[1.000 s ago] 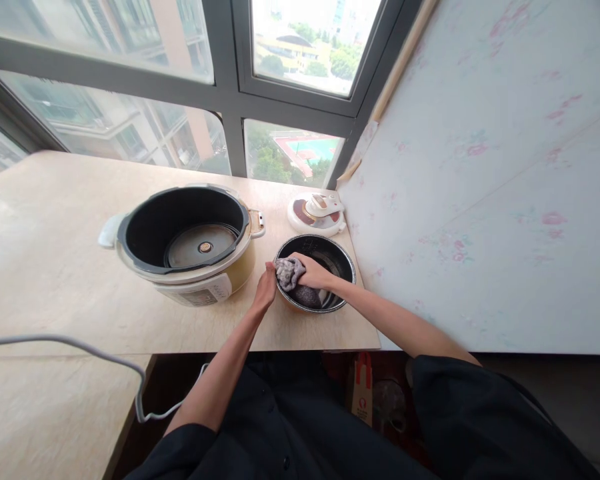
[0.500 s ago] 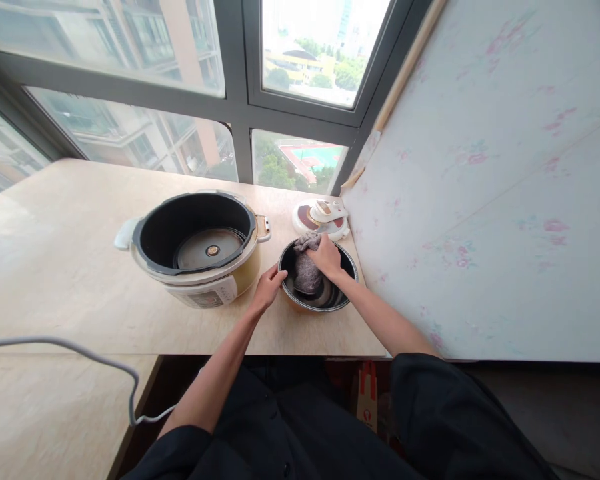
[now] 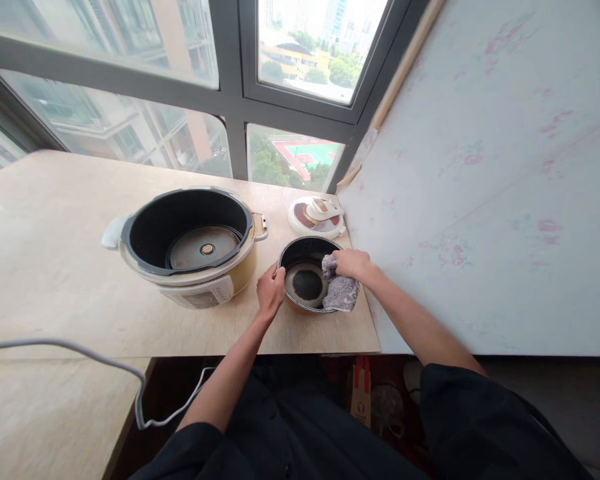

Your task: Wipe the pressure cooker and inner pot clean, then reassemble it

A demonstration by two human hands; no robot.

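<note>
A dark round inner pot (image 3: pixel 307 283) stands on the light wooden counter (image 3: pixel 190 337). My left hand (image 3: pixel 271 288) grips its left rim, thumb over the edge. Bunched in my right hand (image 3: pixel 353 264) is a grey-purple cloth (image 3: pixel 341 293), which hangs over the pot's right rim, partly inside it. The pot's inside shows a dark round patch at the bottom. To the left sits the open cooker body (image 3: pixel 207 287), with a black interior and a small metal disc at its centre. Behind the pot lies the white and brown cooker lid (image 3: pixel 316 217).
The floral wall panel (image 3: pixel 480 200) rises close on the right, and the grey window frame (image 3: pixel 237 133) stands behind the counter. A grey cable (image 3: pixel 80 349) crosses the front left. A paper bag (image 3: pixel 361 393) is below the counter edge.
My right hand has moved right with the cloth, from inside the pot to its right rim, uncovering the pot's bottom. My left hand still holds the left rim. The view has shifted slightly.
</note>
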